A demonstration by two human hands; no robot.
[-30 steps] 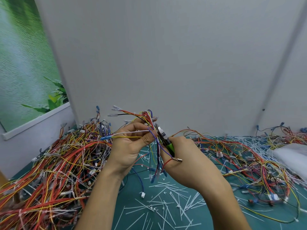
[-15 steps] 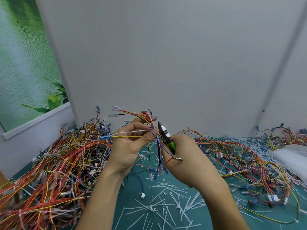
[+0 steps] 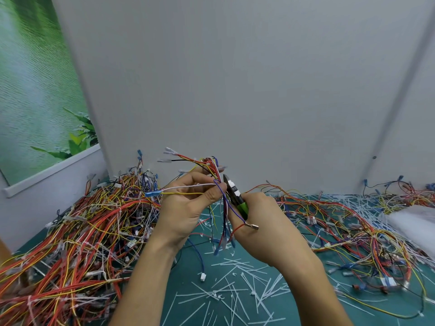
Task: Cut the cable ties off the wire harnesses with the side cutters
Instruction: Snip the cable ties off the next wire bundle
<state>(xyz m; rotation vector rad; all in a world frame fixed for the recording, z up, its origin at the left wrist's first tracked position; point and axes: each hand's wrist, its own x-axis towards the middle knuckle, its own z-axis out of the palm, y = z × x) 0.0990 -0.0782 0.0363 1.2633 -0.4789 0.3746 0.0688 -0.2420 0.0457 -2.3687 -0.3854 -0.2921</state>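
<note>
While the left hand [image 3: 186, 208] pinches a wire harness [image 3: 209, 164] between thumb and curled fingers above the middle of the bench [image 3: 186, 271], the right hand [image 3: 266, 227] grips the green-handled side cutters [image 3: 235, 194], tips pointing up just beside the bundle. Whether the blades touch a tie cannot be told. Tied harnesses [image 3: 70, 231] heap along the bench's left edge, looser ones [image 3: 353, 220] lie toward its right edge, and cut cable ties [image 3: 235, 290] litter the near edge.
</note>
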